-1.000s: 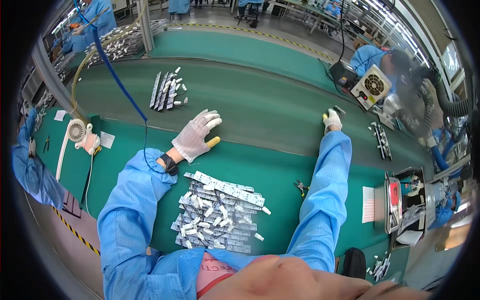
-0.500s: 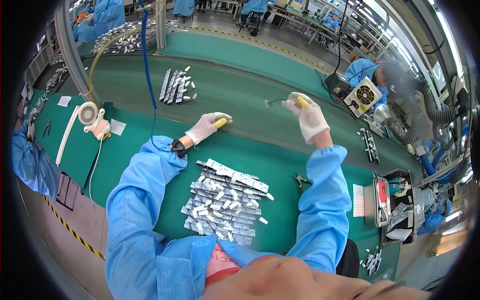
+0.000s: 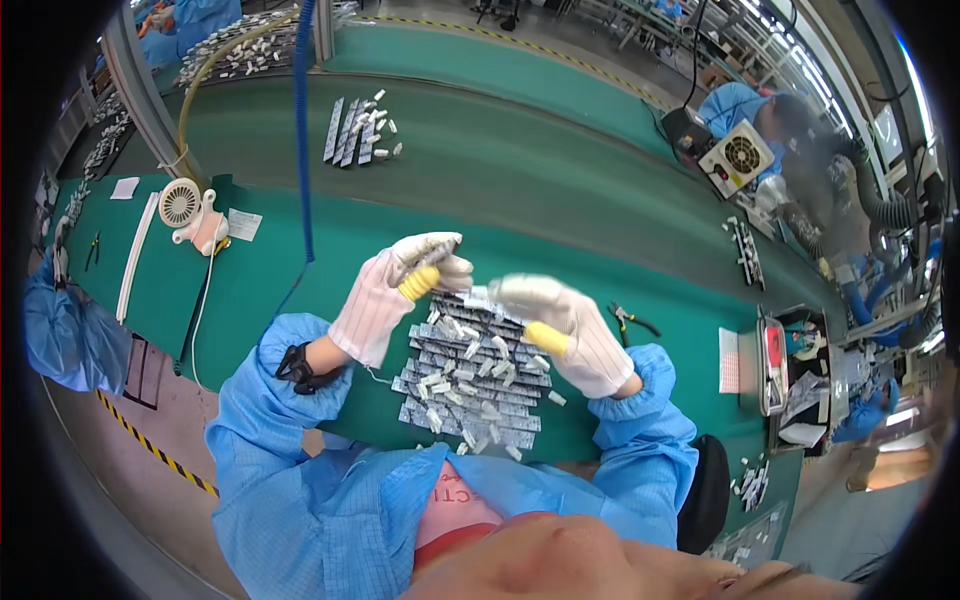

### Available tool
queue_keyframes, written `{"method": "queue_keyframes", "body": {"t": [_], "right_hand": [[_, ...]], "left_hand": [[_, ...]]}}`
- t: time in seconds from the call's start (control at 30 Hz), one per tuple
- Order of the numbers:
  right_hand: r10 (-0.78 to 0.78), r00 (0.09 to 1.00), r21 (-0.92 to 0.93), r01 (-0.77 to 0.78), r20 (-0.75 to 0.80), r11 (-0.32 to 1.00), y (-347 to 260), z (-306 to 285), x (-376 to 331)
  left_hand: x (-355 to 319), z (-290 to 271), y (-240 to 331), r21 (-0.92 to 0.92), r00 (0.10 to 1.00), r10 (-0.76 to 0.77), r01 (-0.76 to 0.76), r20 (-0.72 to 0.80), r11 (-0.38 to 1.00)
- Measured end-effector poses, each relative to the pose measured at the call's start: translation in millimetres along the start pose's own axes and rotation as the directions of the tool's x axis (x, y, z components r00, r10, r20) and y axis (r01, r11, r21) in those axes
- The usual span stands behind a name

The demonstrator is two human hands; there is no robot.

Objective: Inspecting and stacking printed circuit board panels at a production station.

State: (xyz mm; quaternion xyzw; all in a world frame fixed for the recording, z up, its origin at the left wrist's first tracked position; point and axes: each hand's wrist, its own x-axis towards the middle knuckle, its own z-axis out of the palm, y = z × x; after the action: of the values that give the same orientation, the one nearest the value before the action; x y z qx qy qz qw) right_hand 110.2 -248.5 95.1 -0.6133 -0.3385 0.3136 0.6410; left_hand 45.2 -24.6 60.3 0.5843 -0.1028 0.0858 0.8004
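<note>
My left hand (image 3: 412, 280), in a white striped glove with yellow on a finger, is above the top left of a pile of strips. Its fingers are curled together round something greyish that I cannot make out. My right hand (image 3: 555, 325), gloved alike, reaches over the pile's far right edge; its fingers are smeared by motion. Below both hands lie several grey printed strips (image 3: 468, 392), stacked side by side, with small white connector-like pieces (image 3: 455, 374) scattered over them. Whether the right fingers touch a strip cannot be told.
Pliers (image 3: 632, 320) lie right of the pile. A small fan (image 3: 181, 204) stands on the left of the green mat. Further off, another strip group (image 3: 354, 132) rests on the dark belt. A blue coiled hose (image 3: 304, 150) hangs down. At right stands a tool box (image 3: 765, 362).
Both hands have come back toward me from over the belt to the strip pile. The small wired piece seen at my right fingers is no longer visible. The view has shifted slightly.
</note>
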Motion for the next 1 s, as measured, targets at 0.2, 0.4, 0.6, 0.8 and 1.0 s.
{"method": "queue_keyframes", "body": {"t": [0.2,0.4,0.6,0.8,1.0], "right_hand": [[0.006,0.996,-0.004,-0.006,-0.094,1.000,25.1,25.4,-8.5],[-0.005,0.976,-0.183,-0.037,-0.219,0.982,10.7,16.9,-17.7],[-0.085,0.955,-0.274,0.004,-0.285,0.962,14.9,17.9,-25.7],[0.023,0.981,-0.154,-0.054,-0.194,0.987,16.7,15.9,-31.4],[0.067,0.969,-0.073,-0.086,-0.239,0.994,19.6,19.1,-38.5]], "left_hand": [[-14.6,19.1,3.1,0.821,0.950,0.056,-0.296,0.309,0.488],[-20.9,29.9,-3.0,0.101,0.981,-0.139,0.126,0.138,0.987],[-22.8,23.0,-0.6,0.750,0.963,0.128,-0.267,0.239,0.605],[-27.8,21.8,-2.5,0.744,0.960,0.155,-0.280,0.234,0.607],[-37.6,28.4,-0.2,0.605,0.980,0.114,-0.191,0.163,0.773]]}}
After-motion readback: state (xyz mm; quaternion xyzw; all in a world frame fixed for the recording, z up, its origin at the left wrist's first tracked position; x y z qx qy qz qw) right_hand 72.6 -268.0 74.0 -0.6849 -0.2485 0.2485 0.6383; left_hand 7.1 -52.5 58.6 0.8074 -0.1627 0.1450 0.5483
